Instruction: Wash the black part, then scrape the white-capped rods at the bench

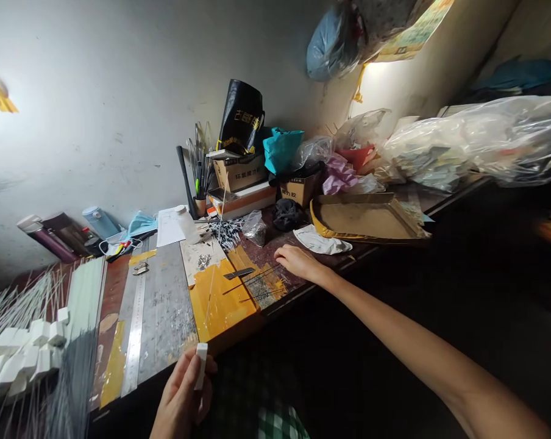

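My left hand (184,390) is closed around a small white block (201,366) at the bench's front edge. A thin pale rod (210,286) rises in line with the top of the block; whether they are joined is hard to see. My right hand (297,262) reaches over the bench with curled fingers, its fingertips close to the end of a thin dark rod (248,282). What those fingers hold, if anything, is hidden. A dark flat blade (239,274) lies on the yellow-taped surface (220,305) between the hands.
White blocks (28,360) with many thin rods lie at left, beside a metal ruler (136,329). Behind are black-and-white small parts (230,233), a bag of bits (254,228) and cardboard boxes (239,172). A cardboard tray (367,219) and white cloth (322,239) lie right.
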`<state>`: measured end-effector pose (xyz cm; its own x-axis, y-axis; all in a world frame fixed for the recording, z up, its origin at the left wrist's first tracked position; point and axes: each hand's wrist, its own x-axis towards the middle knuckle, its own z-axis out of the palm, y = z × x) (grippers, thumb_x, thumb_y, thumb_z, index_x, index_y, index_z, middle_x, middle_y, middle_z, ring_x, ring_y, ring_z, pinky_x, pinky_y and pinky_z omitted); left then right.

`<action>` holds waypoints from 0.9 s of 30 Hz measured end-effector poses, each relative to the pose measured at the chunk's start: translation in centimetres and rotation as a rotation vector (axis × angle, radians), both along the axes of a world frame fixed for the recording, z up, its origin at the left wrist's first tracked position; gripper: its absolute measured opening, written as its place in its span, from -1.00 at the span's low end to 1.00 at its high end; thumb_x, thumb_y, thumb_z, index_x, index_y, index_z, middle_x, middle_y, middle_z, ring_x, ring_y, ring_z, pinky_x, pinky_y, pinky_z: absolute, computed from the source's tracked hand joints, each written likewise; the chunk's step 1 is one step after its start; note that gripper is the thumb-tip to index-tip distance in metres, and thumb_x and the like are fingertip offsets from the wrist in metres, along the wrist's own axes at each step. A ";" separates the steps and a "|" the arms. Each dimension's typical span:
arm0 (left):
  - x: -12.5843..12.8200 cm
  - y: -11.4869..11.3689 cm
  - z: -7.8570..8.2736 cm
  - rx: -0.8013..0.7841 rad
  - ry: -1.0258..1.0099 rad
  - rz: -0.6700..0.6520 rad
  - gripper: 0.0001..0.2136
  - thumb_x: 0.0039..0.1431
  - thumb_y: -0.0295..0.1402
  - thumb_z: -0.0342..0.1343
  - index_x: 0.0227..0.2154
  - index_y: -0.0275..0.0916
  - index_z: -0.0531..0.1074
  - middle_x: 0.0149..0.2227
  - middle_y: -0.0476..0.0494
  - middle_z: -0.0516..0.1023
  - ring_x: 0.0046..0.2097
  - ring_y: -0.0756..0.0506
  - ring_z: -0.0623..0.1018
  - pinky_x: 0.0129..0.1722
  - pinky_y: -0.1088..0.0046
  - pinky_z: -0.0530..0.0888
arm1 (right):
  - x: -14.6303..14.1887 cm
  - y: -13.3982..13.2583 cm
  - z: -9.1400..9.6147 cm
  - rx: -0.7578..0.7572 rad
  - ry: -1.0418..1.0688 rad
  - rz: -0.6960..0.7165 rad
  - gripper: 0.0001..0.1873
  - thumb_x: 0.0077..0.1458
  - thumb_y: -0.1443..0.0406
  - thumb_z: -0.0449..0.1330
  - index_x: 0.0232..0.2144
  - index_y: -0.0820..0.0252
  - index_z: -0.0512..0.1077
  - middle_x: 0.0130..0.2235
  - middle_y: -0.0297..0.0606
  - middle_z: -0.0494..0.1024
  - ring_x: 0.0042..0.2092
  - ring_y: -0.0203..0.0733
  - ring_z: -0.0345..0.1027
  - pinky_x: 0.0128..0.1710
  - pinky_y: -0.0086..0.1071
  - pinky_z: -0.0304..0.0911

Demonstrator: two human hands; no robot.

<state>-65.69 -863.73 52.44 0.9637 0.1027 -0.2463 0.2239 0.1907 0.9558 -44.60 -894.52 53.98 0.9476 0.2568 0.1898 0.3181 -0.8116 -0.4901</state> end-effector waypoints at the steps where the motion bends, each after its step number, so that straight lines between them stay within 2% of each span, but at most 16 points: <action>1: -0.2 0.0 -0.5 -0.011 -0.011 -0.006 -0.56 0.07 0.09 0.19 -0.33 -0.26 0.45 -0.50 0.02 0.37 -0.61 0.14 0.16 -0.63 0.61 0.05 | 0.0 0.3 0.1 0.004 0.000 0.049 -0.81 0.16 0.37 0.14 -0.25 0.21 0.56 -0.13 -0.11 0.53 -0.08 -0.07 0.42 0.02 -0.29 0.21; 4: -0.4 0.0 -1.6 -0.064 0.047 0.035 -0.53 0.02 0.08 0.24 -0.28 -0.27 0.46 -0.49 0.01 0.38 -0.60 0.12 0.21 -0.64 0.60 0.05 | 0.0 1.7 0.4 0.058 0.000 0.184 -0.82 0.15 0.35 0.16 -0.23 0.18 0.56 -0.14 -0.16 0.54 -0.08 -0.12 0.41 0.04 -0.33 0.21; 8: -0.5 -0.2 -2.3 -0.124 0.169 0.111 -0.42 -0.10 0.11 0.31 -0.17 -0.27 0.46 -0.47 -0.03 0.45 -0.56 0.08 0.31 -0.61 0.60 0.11 | 0.5 4.3 0.3 0.189 0.039 0.231 -0.78 0.19 0.37 0.09 -0.24 0.20 0.56 -0.12 -0.15 0.57 -0.03 -0.11 0.41 0.07 -0.28 0.22; 10: -0.5 -0.1 -2.5 -0.126 0.169 0.101 -0.40 -0.12 0.14 0.30 -0.20 -0.29 0.46 -0.49 -0.03 0.45 -0.59 0.09 0.29 -0.63 0.59 0.07 | 1.0 5.5 0.0 0.262 0.103 0.229 -0.76 0.19 0.38 0.07 -0.22 0.23 0.54 -0.16 -0.16 0.60 -0.11 -0.15 0.46 -0.05 -0.31 0.33; 12: -0.5 0.0 -2.7 -0.122 0.141 0.083 -0.41 -0.11 0.16 0.28 -0.23 -0.30 0.45 -0.51 -0.02 0.44 -0.63 0.11 0.25 -0.65 0.58 0.02 | 1.7 6.3 -0.3 0.326 0.181 0.219 -0.74 0.20 0.38 0.04 -0.20 0.29 0.52 -0.23 -0.15 0.61 -0.25 -0.22 0.48 -0.26 -0.39 0.39; 14: -0.5 0.2 -2.9 -0.129 0.134 0.075 -0.42 -0.11 0.16 0.28 -0.26 -0.30 0.44 -0.51 -0.01 0.44 -0.65 0.12 0.24 -0.66 0.59 -0.01 | 2.4 6.8 -0.5 0.374 0.242 0.205 -0.75 0.20 0.37 0.05 -0.19 0.32 0.51 -0.28 -0.16 0.61 -0.38 -0.30 0.45 -0.41 -0.47 0.37; 16: -0.5 0.4 -3.1 -0.141 0.152 0.077 -0.42 -0.11 0.16 0.28 -0.27 -0.29 0.44 -0.51 -0.01 0.44 -0.65 0.13 0.24 -0.66 0.59 -0.02 | 2.9 7.0 -0.6 0.403 0.274 0.189 -0.77 0.17 0.36 0.09 -0.20 0.33 0.50 -0.31 -0.18 0.61 -0.45 -0.36 0.40 -0.46 -0.51 0.33; 21: -0.6 0.8 -3.3 -0.162 0.183 0.076 -0.40 -0.14 0.17 0.30 -0.26 -0.29 0.44 -0.52 -0.01 0.44 -0.65 0.12 0.27 -0.65 0.59 0.00 | 3.5 7.5 -0.5 0.360 0.254 0.130 -0.81 0.12 0.31 0.18 -0.27 0.33 0.52 -0.42 -0.23 0.57 -0.52 -0.36 0.32 -0.48 -0.48 0.29; 24: -0.6 0.7 -3.2 -0.179 0.176 0.070 -0.42 -0.15 0.16 0.31 -0.31 -0.29 0.43 -0.52 -0.01 0.43 -0.65 0.12 0.27 -0.65 0.59 0.01 | 3.4 7.8 -0.3 0.264 0.164 0.086 -0.84 0.09 0.28 0.22 -0.42 0.29 0.52 -0.45 -0.23 0.54 -0.43 -0.26 0.35 -0.37 -0.42 0.26; 27: -0.6 0.6 -3.0 -0.184 0.165 0.059 -0.46 -0.11 0.16 0.28 -0.39 -0.29 0.42 -0.52 -0.01 0.43 -0.63 0.13 0.26 -0.65 0.59 0.03 | 3.3 8.0 -0.3 0.167 0.081 0.100 -0.75 0.11 0.20 0.22 -0.50 0.25 0.51 -0.43 -0.18 0.52 -0.31 -0.14 0.38 -0.20 -0.33 0.23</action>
<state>-66.31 -863.11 49.43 0.9028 0.0962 -0.4192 0.3572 0.3750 0.8554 -41.33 -886.57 53.67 0.9330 0.3213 0.1619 0.3469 -0.6836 -0.6421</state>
